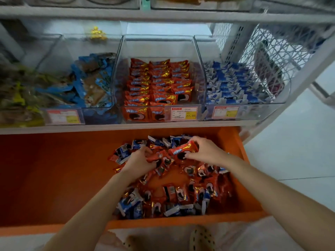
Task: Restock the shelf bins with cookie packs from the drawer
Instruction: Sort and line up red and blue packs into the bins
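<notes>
head | your drawer [181, 224] holds loose red and blue cookie packs [181, 194] | left hand [139, 161] fingers curl round cookie packs in the pile; right hand [205, 151] fingers grip one red pack [182, 150] above it | middle bin [159, 37]: red rows; right bin [262, 110]: blue | pale floor [299, 142]

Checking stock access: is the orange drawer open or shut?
Open: the orange drawer is pulled out below the shelf, cookie packs exposed inside.

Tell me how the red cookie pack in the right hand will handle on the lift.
Probably light: the right hand holds the red cookie pack in its fingers alone. The glossy foil wrapper likely makes it slippery and crinkly, so a loose pinch may slip. The cookie pictured on it suggests brittle contents; hard squeezing could crack them.
</notes>
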The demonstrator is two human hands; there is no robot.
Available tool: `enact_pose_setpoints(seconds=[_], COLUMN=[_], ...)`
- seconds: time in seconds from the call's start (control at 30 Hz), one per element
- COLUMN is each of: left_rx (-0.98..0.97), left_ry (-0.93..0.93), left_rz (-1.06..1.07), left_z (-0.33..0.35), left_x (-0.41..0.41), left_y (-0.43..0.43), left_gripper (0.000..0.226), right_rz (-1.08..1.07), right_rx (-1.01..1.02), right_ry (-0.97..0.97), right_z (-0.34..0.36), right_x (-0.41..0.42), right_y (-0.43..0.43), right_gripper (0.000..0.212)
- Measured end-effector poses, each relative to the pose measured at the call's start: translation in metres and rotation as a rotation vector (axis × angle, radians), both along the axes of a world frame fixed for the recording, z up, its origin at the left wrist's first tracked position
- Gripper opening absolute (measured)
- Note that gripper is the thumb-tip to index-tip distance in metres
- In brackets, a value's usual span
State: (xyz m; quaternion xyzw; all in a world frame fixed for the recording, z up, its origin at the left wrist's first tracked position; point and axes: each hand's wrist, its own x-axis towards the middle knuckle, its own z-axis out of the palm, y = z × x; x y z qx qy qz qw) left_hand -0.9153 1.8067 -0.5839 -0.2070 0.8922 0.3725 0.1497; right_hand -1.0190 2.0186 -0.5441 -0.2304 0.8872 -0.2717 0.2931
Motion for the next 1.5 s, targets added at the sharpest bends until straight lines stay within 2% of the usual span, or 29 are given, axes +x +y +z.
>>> enact_pose_setpoints(seconds=[0.07, 0.23, 0.33, 0.4, 0.57, 0.7, 0.87, 0.97, 1.07, 1.23, 1.43, 1.5], left_rx=[-0.030, -0.057, -0.063, -0.056, 0.003, 0.068, 0.161, 0.237, 0.274, 0.316, 0.353, 0.346], left_ry=[0.044, 0.149, 0.205, 0.259, 0.495, 0.631, 0.719, 0.726, 0.740, 0.767, 0.790, 0.795], left_rz=[-0.022, -0.052, -0.025, 0.013, 0.190, 0.326, 0.443, 0.481, 0.507, 0.551, 0.578, 0.570], left_z=[0.020, 0.069, 0.095, 0.110, 0.129, 0.133, 0.137, 0.134, 0.132, 0.134, 0.137, 0.137], left_x=[-0.001, -0.001, 0.000, 0.000, -0.002, -0.004, -0.014, -0.022, -0.027, -0.031, -0.034, -0.035], left_y=[0.006, 0.017, 0.021, 0.023, 0.021, 0.021, 0.023, 0.023, 0.019, 0.007, -0.002, -0.004], left_gripper=[0.038, 0.021, 0.033, 0.036, 0.034, 0.034, 0.038, 0.039, 0.040, 0.038, 0.035, 0.035], right_rz=[-0.030, -0.089, -0.111, -0.106, -0.143, -0.198, -0.113, 0.001, 0.092, 0.118, 0.189, 0.210], right_rx=[-0.026, -0.144, -0.159, -0.153, -0.247, -0.297, -0.124, 0.074, 0.294, 0.599, 0.562, 0.562], right_ry=[0.026, 0.049, 0.112, 0.159, 0.201, 0.293, 0.616, 0.790, 0.884, 0.769, 0.637, 0.644], right_z=[0.016, 0.048, 0.058, 0.064, 0.087, 0.113, 0.130, 0.129, 0.126, 0.117, 0.110, 0.109], right_x=[0.001, 0.011, 0.017, 0.019, 0.017, 0.003, -0.028, -0.051, -0.070, -0.086, -0.100, -0.104], right_y=[0.005, 0.016, 0.021, 0.023, 0.019, 0.001, -0.034, -0.056, -0.076, -0.103, -0.107, -0.105], right_gripper=[0.035, 0.032, 0.033, 0.036, 0.023, 0.026, 0.039, 0.038, 0.032, 0.026, 0.027, 0.024])
